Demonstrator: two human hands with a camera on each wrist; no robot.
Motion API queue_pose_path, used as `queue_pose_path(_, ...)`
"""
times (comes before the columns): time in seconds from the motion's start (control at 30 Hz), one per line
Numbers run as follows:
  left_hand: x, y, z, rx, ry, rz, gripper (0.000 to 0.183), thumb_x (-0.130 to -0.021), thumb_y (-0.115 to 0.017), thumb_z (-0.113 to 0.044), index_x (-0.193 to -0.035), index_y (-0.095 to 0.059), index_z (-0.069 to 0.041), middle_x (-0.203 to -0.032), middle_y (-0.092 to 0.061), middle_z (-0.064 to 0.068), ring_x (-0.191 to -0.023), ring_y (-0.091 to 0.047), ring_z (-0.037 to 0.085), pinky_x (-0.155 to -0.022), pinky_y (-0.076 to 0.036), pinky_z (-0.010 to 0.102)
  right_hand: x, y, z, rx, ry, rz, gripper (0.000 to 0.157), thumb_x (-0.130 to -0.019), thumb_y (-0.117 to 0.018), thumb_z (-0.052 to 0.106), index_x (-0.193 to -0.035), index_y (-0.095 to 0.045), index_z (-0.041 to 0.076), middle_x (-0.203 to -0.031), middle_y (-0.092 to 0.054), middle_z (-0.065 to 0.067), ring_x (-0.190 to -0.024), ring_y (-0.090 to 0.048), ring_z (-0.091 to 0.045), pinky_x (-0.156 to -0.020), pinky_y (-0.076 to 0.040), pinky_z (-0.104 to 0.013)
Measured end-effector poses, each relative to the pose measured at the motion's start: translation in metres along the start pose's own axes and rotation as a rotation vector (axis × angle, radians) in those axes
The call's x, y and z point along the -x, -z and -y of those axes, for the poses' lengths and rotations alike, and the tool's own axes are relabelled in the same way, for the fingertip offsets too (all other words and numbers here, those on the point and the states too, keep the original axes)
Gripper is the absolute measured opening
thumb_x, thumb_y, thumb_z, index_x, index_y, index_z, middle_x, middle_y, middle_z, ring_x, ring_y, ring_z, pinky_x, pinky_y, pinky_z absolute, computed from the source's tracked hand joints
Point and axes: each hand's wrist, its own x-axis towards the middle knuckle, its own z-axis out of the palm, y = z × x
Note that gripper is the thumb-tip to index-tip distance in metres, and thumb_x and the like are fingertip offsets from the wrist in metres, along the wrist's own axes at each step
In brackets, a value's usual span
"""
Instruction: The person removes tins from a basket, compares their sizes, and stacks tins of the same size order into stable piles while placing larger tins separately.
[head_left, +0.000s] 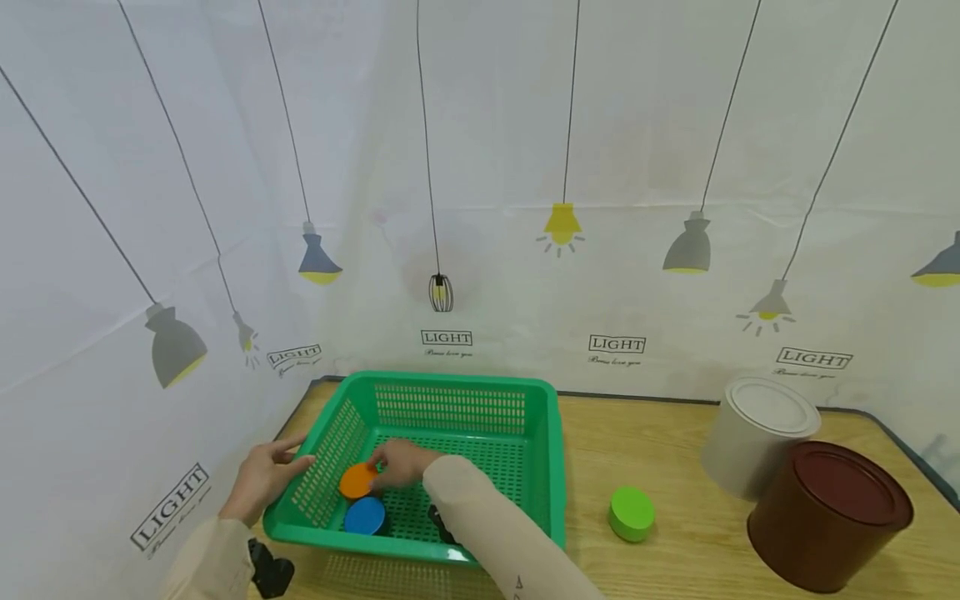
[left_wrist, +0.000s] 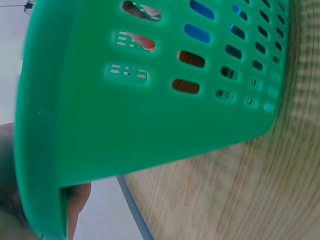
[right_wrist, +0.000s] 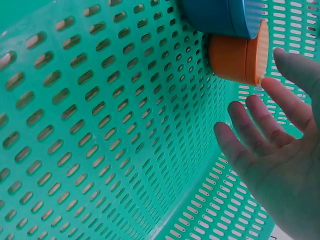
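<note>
The left hand [head_left: 258, 483] grips the left rim of a green plastic basket [head_left: 450, 381]. In the left wrist view, parts of the left hand [left_wrist: 12, 215] show on both sides of the rim. Inside the basket, at its left end, an orange round tin [head_left: 357, 481] sits beside a blue round tin [head_left: 365, 517]. The right hand [head_left: 401, 463] reaches in next to the orange tin. Seen from the right wrist, the right hand's [right_wrist: 285, 135] fingers are spread and loosely extended, with the index fingertip at the orange tin's [right_wrist: 232, 57] edge. Nothing is gripped there.
A light green round tin [head_left: 632, 513] stands on the wooden table [head_left: 637, 433] right of the basket. Farther right are a white can [head_left: 757, 442] and a dark brown can [head_left: 821, 525]. A white sheet printed with lamps [head_left: 495, 167] hangs behind and to the left.
</note>
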Motion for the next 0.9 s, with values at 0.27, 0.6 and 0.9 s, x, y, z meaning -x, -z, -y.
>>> queue_pose_path(0.27,-0.0017,-0.0008,0.002,-0.004,0.02,0.003,0.06,-0.084,-0.061,-0.03,-0.132,-0.04,0.0,-0.117,-0.047,0.032,-0.1,-0.049,0.04,-0.076,-0.046,0.045,-0.001,-0.0007,-0.0017,-0.028,0.026,0.019,0.046,-0.086,-0.059,0.014,-0.129,-0.046,0.006,-0.127,-0.049,-0.005,-0.116,-0.044,-0.015,-0.089,-0.039,-0.022)
queue_pose_path(0.6,-0.0023,-0.0001,0.0023,0.0,0.02,0.003,0.061,-0.083,-0.062,-0.031,-0.132,-0.04,-0.001,-0.118,-0.046,0.032,-0.103,-0.046,0.041,-0.079,-0.044,0.048,-0.0016,-0.0037,-0.0012,-0.057,-0.044,0.045,0.048,-0.084,-0.062,0.015,-0.129,-0.046,0.009,-0.113,-0.056,-0.005,-0.087,-0.056,-0.011,-0.066,-0.045,-0.019)
queue_pose_path(0.9,-0.0017,0.0,0.0024,0.0,0.021,0.001,0.06,-0.084,-0.061,-0.029,-0.132,-0.039,-0.001,-0.118,-0.046,0.032,-0.102,-0.047,0.04,-0.078,-0.045,0.046,0.0047,-0.0017,-0.0003,-0.07,-0.158,-0.044,0.034,-0.08,-0.066,0.02,-0.111,-0.055,0.009,-0.101,-0.054,-0.002,-0.077,-0.052,-0.012,-0.064,-0.044,-0.023)
